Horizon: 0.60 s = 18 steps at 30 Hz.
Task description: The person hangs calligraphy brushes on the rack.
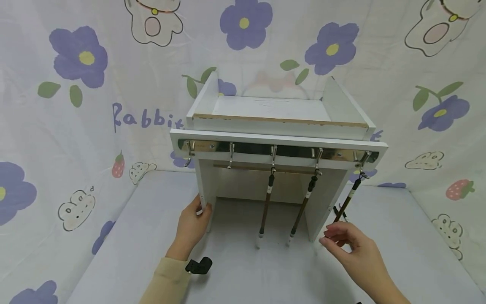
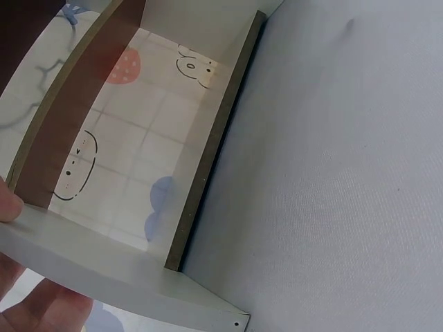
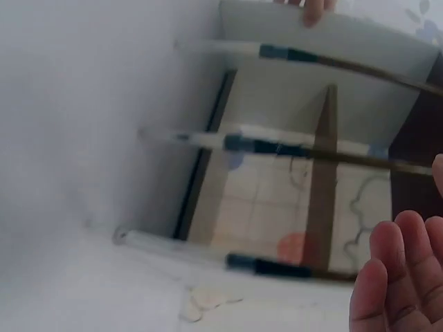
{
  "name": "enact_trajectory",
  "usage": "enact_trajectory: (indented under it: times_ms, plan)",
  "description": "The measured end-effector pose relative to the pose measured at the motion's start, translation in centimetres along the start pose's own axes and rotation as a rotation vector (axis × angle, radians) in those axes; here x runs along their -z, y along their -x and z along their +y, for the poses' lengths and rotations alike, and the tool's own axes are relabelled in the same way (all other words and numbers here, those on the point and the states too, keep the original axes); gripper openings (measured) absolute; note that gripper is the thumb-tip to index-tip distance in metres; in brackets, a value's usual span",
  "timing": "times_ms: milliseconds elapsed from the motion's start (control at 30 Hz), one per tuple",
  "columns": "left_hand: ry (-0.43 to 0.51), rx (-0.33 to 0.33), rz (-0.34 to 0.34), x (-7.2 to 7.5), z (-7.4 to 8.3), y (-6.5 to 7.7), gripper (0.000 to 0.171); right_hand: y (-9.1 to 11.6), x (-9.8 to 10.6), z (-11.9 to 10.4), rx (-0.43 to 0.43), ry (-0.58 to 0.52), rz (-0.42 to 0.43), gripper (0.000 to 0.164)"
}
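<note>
A white wooden shelf [image 1: 279, 127] stands on the table, with a shiny metal hook rail [image 1: 250, 147] along its front. My left hand [image 1: 191, 223] grips the shelf's left side panel [image 1: 206, 181], thumb on the near face. Three brown-handled brushes with pale, blurred tips hang from the hooks: a left brush [image 1: 267, 202], a middle brush [image 1: 303, 207] and a right brush [image 1: 347, 200]. My right hand [image 1: 357, 253] is beside the right brush, hiding its lower end in the head view. In the right wrist view its fingers [image 3: 387, 263] are relaxed, lightly bent.
Two hooks [image 1: 230, 154] at the left carry nothing. A small dark object [image 1: 340, 213] lies behind the shelf's right panel. Patterned cloth [image 1: 83, 139] with flowers and cartoon animals surrounds the white table surface [image 1: 250, 274].
</note>
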<state>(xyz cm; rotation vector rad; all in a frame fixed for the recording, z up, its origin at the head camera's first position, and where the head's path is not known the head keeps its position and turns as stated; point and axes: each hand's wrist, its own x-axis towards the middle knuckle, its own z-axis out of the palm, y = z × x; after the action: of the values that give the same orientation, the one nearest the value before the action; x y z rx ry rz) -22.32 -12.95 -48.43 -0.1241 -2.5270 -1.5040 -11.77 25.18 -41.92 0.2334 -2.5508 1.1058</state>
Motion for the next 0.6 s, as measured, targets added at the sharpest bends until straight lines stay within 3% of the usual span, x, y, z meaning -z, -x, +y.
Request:
enact_trajectory:
  times_ms: [267, 600]
  plan:
    - [-0.002, -0.002, 0.006, 0.1, 0.0, 0.1, 0.049, 0.9, 0.9, 3.5, -0.118, 0.027, 0.001, 0.027]
    - [0.004, -0.012, 0.008, 0.2, 0.3, 0.2, 0.049, 0.9, 1.5, 8.3, -0.311, 0.093, 0.024, 0.042]
